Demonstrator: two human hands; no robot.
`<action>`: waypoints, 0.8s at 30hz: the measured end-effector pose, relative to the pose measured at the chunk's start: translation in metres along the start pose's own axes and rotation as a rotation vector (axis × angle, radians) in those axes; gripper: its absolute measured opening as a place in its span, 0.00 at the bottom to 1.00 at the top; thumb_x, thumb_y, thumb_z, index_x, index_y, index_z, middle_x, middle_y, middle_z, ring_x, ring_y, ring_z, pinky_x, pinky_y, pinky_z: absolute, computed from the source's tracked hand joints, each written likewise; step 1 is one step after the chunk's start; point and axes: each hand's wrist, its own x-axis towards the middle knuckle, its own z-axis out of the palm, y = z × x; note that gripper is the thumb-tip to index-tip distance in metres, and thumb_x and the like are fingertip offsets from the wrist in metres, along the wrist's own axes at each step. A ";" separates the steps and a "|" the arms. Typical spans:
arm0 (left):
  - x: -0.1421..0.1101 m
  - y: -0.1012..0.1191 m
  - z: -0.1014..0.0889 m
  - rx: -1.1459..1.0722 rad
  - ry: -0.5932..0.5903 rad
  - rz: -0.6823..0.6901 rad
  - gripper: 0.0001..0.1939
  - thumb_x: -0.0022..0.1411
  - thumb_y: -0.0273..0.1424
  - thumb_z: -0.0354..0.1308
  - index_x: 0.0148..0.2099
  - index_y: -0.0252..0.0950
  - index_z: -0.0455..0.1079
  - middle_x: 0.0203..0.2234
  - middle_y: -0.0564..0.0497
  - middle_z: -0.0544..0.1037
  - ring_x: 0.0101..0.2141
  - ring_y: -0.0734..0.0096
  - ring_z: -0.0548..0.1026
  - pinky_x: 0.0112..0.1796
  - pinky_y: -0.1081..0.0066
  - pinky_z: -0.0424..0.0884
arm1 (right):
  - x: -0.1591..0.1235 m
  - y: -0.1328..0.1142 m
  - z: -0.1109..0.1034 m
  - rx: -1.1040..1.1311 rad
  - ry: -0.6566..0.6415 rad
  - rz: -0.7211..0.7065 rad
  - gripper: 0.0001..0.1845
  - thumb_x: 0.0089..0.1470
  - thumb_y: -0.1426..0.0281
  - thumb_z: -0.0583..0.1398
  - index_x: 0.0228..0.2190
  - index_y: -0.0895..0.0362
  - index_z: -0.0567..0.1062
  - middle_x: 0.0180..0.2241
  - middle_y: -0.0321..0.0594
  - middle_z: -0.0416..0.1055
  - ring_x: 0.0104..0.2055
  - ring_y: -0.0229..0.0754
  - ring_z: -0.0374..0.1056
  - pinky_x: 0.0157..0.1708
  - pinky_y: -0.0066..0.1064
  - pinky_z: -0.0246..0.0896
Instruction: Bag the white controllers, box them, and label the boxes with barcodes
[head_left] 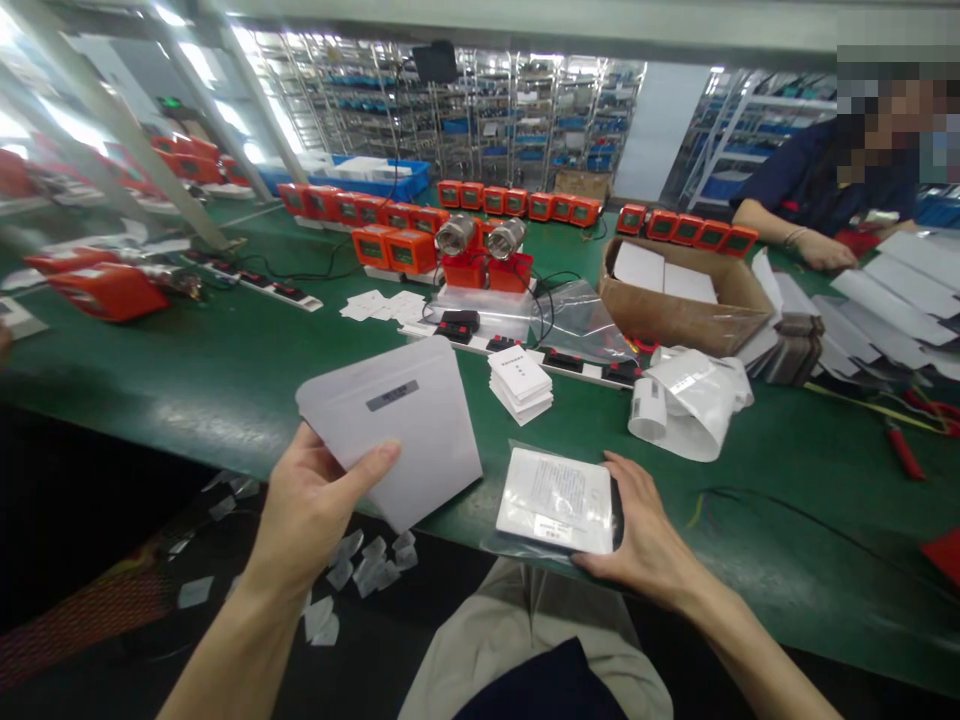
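My left hand [322, 495] is closed on a white cardboard box [420, 440], its thumb across the front below a small grey label. The box is tilted, above the table's near edge. My right hand [637, 525] grips the right side of a flat device in a clear plastic bag [556, 498], with a white printed sheet facing up. That package is at the table's front edge, to the right of the box. Behind the two lies a stack of small printed booklets [520, 382].
A roll of white labels [686, 400] and a brown carton [675, 300] with white boxes stand right. Orange devices [409, 250] line the back. A power strip [570, 362] crosses the green table [247, 390]. A co-worker [817, 190] sits at back right, beside flat white boxes [900, 300].
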 end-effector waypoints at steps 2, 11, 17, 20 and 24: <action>-0.002 -0.002 0.000 -0.001 -0.001 -0.012 0.25 0.52 0.34 0.67 0.52 0.41 0.66 0.45 0.50 0.78 0.45 0.62 0.76 0.45 0.67 0.74 | -0.004 -0.002 -0.001 0.031 0.077 -0.039 0.51 0.34 0.62 0.68 0.58 0.52 0.52 0.60 0.54 0.53 0.61 0.67 0.52 0.58 0.57 0.50; -0.010 -0.009 -0.003 0.050 0.036 -0.049 0.25 0.49 0.36 0.69 0.49 0.38 0.68 0.40 0.52 0.80 0.40 0.64 0.78 0.41 0.70 0.77 | -0.031 0.024 -0.005 -0.187 0.310 -0.370 0.53 0.49 0.72 0.64 0.63 0.34 0.37 0.58 0.45 0.63 0.54 0.57 0.65 0.46 0.49 0.66; -0.014 -0.010 -0.003 0.053 0.014 -0.028 0.24 0.49 0.36 0.69 0.49 0.39 0.69 0.41 0.53 0.80 0.40 0.67 0.78 0.41 0.73 0.77 | -0.034 0.024 -0.004 -0.169 0.318 -0.345 0.53 0.48 0.71 0.64 0.62 0.32 0.38 0.59 0.43 0.61 0.55 0.59 0.65 0.48 0.51 0.65; -0.014 -0.011 -0.003 0.067 0.035 -0.042 0.24 0.50 0.36 0.68 0.50 0.40 0.69 0.41 0.53 0.80 0.40 0.67 0.78 0.40 0.74 0.77 | -0.031 0.010 -0.010 -0.007 0.257 -0.230 0.55 0.45 0.70 0.66 0.62 0.35 0.39 0.63 0.45 0.52 0.61 0.63 0.56 0.54 0.55 0.59; -0.012 -0.011 -0.002 0.077 0.039 -0.055 0.25 0.50 0.36 0.68 0.50 0.40 0.68 0.41 0.53 0.80 0.40 0.66 0.78 0.40 0.72 0.78 | -0.024 -0.005 -0.019 0.309 0.127 0.117 0.49 0.42 0.64 0.68 0.59 0.36 0.48 0.57 0.47 0.60 0.58 0.64 0.59 0.55 0.54 0.58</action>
